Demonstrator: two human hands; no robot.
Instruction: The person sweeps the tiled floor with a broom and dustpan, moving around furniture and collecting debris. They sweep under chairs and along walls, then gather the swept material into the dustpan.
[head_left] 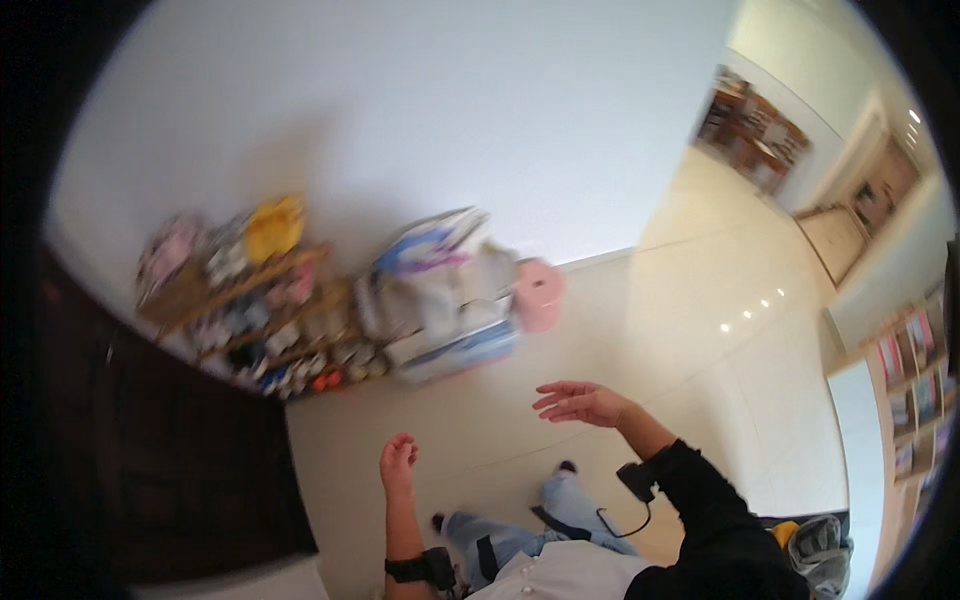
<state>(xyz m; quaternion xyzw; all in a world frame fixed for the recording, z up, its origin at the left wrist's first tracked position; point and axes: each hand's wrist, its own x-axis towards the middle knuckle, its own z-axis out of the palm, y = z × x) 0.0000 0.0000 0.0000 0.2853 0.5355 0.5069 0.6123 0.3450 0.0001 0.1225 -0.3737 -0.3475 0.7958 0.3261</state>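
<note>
My left hand (399, 454) hangs in the air above the pale floor, its fingers loosely curled in and nothing seen in them. To its right, my right hand (586, 404) reaches inward with fingers stretched out and slightly apart, holding nothing. Neither hand touches anything. Beyond them, against the wall, stand a white and blue bag (440, 255) and a flat white-blue box (460, 352), both blurred. A pink round cylinder (539, 296) with a dark hole in its top is nearest beyond my right hand.
A wooden shoe rack (262, 272) with several shoes stands at the left, a yellow bag (274, 230) on top. A dark door (180, 450) is at lower left. Bookshelves (915, 380) line the right side. Glossy tile floor (700, 330) runs toward wooden furniture (755, 130) far right.
</note>
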